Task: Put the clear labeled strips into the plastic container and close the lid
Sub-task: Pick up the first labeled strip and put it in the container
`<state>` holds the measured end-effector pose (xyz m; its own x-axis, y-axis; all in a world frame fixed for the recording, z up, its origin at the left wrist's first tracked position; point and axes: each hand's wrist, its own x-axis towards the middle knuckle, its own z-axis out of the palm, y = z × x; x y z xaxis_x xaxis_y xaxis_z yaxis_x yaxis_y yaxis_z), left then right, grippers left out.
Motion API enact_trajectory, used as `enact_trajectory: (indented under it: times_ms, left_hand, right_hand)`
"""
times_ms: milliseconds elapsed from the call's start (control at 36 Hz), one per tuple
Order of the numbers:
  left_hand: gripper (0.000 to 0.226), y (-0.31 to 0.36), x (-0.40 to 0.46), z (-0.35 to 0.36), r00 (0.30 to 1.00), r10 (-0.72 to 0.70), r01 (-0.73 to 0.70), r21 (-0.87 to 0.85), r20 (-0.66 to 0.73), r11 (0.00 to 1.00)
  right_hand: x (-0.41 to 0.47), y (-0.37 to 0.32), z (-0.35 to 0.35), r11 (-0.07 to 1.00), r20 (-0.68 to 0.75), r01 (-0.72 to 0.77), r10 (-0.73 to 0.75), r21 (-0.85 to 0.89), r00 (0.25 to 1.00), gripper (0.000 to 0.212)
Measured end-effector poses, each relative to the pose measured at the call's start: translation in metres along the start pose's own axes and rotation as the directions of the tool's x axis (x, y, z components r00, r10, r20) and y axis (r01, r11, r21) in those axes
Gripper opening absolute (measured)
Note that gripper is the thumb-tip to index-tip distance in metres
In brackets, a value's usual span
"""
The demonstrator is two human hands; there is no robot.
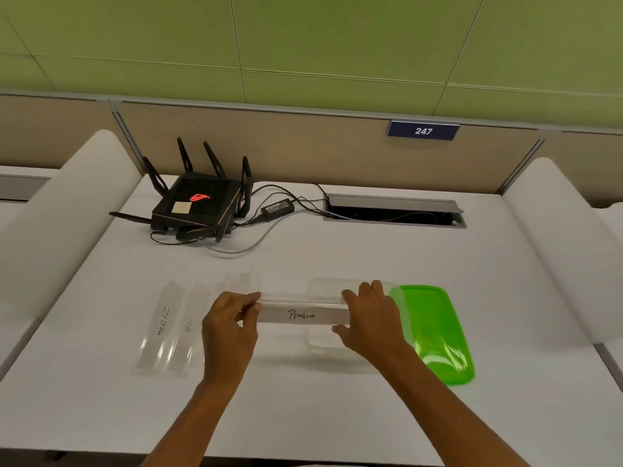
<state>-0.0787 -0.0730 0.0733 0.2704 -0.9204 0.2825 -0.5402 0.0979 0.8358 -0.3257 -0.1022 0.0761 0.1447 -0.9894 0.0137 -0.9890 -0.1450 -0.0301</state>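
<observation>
Clear glossy plastic strips [161, 328] and container [323, 342], shiny translucent green lid [438, 332], matt smooth white table [303, 416].

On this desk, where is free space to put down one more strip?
Free: the near white desk between the forearms and the front edge, and the band between the router and the loose strips. Crowded: mid-desk, where both hands hold the Penguin strip over the clear container, with the green lid alongside.
</observation>
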Motion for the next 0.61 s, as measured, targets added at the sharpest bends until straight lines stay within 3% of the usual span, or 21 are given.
enact_trajectory:
  times_ms: [194, 361, 611]
  left_hand:
    - [0.019, 0.013, 0.012, 0.045, 0.997, 0.065, -0.065, -0.013, 0.044, 0.998]
    - [0.021, 0.014, 0.018, 0.077, 0.993, 0.082, -0.082, -0.003, 0.089, 0.997]
    - [0.018, 0.010, 0.026, 0.115, 0.986, -0.011, 0.012, -0.006, 0.166, 1.000]
  right_hand:
    - [0.010, 0.050, 0.001, 0.993, 0.027, 0.025, -0.022, -0.115, 0.999, 0.053]
    - [0.017, 0.075, -0.003, 0.977, 0.133, 0.059, -0.032, -0.206, 0.991, 0.054]
    - [0.033, 0.105, 0.005, 0.933, 0.278, 0.215, -0.134, -0.287, 0.951, 0.063]
